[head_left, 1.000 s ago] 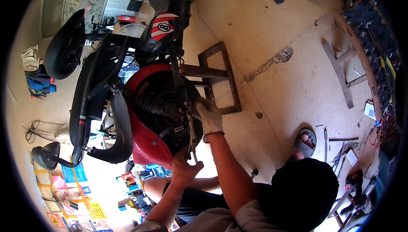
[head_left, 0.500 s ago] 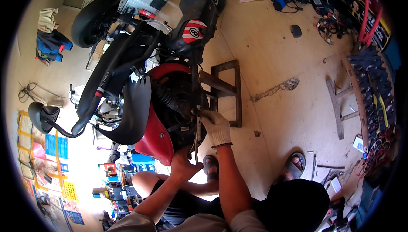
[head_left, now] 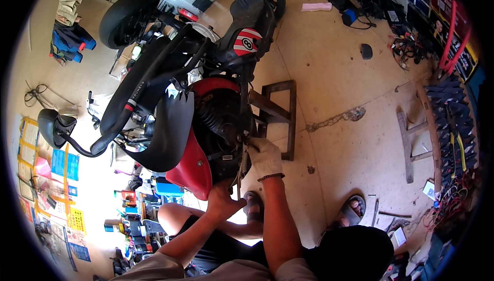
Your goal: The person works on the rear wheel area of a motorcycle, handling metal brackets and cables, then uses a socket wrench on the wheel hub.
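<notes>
A red and black scooter [head_left: 206, 101] lies tipped across the middle of the view, its wheel [head_left: 221, 127] inside a red fender [head_left: 195, 170]. My left hand [head_left: 224, 198], bare, grips the lower edge of that fender. My right hand [head_left: 265, 157] wears a white glove, and its fingers curl around a small metal part [head_left: 248, 140] at the wheel hub. What exactly the glove holds is hidden by the fingers. My bare knee [head_left: 175, 216] and a dark rounded shape [head_left: 355, 252] lie below the arms.
A dark wooden stand [head_left: 280, 114] sits right of the wheel. A chain [head_left: 334, 119], a wooden frame [head_left: 414, 142], a sandal [head_left: 352, 209] and a small black object [head_left: 366, 50] lie on the concrete floor. Tools hang on the right [head_left: 453, 127]. Clothes [head_left: 69, 34] and cables [head_left: 41, 96] lie at the left.
The view has swung, so the scooter sits lower and more to the right in the picture. Both hands stay at the same spots on the fender and wheel hub.
</notes>
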Demonstrator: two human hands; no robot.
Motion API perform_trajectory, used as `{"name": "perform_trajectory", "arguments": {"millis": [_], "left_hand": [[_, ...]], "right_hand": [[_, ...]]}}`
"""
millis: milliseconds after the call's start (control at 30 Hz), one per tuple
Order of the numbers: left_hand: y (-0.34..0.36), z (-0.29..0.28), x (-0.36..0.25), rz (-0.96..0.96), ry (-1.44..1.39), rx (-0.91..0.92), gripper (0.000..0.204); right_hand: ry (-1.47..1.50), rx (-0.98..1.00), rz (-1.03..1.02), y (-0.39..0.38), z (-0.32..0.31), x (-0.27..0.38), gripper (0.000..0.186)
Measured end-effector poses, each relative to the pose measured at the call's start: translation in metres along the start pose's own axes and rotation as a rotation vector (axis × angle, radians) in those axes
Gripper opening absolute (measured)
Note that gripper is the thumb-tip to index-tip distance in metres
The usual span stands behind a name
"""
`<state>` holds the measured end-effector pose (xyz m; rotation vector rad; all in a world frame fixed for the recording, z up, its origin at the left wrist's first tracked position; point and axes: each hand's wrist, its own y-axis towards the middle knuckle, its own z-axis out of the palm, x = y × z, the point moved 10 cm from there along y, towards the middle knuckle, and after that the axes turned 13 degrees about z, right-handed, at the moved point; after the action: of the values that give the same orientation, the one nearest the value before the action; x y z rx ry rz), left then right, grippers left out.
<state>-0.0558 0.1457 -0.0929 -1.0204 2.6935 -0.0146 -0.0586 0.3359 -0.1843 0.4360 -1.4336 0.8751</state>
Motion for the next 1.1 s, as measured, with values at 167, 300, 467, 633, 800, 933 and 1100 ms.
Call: {"name": "perform_trajectory", "arguments": {"millis": [167,300,467,633,800,933,1100], "left_hand": [[0.001,-0.002,-0.004,-0.018,-0.022,-0.001,0.058],[0.001,-0.002,-0.004,0.000,-0.002,-0.008,0.058],[0.001,-0.001,-0.003,-0.028,-0.003,0.026,0.060],[0.002,-0.002,-0.005,-0.124,-0.014,0.090,0.064],[0.000,-0.001,-0.003,-0.083,-0.011,0.065,0.064],[0.002,-0.003,-0.007,-0.121,-0.024,0.085,0.063],[0.002,-0.001,-0.005,-0.085,-0.012,0.080,0.063]], "right_hand": [[0.035,0.046,0.083,0.002,0.002,-0.007,0.027],[0.014,0.103,0.109,0.005,0.003,-0.007,0.028],[0.071,0.062,0.169,0.005,0.004,-0.012,0.027],[0.002,0.049,0.252,0.007,0.001,-0.010,0.027],[-0.116,0.145,0.203,0.012,0.006,-0.008,0.026],[-0.305,0.059,0.080,0.015,0.005,0.001,0.025],[-0.335,0.036,0.118,0.014,0.005,-0.001,0.024]]}}
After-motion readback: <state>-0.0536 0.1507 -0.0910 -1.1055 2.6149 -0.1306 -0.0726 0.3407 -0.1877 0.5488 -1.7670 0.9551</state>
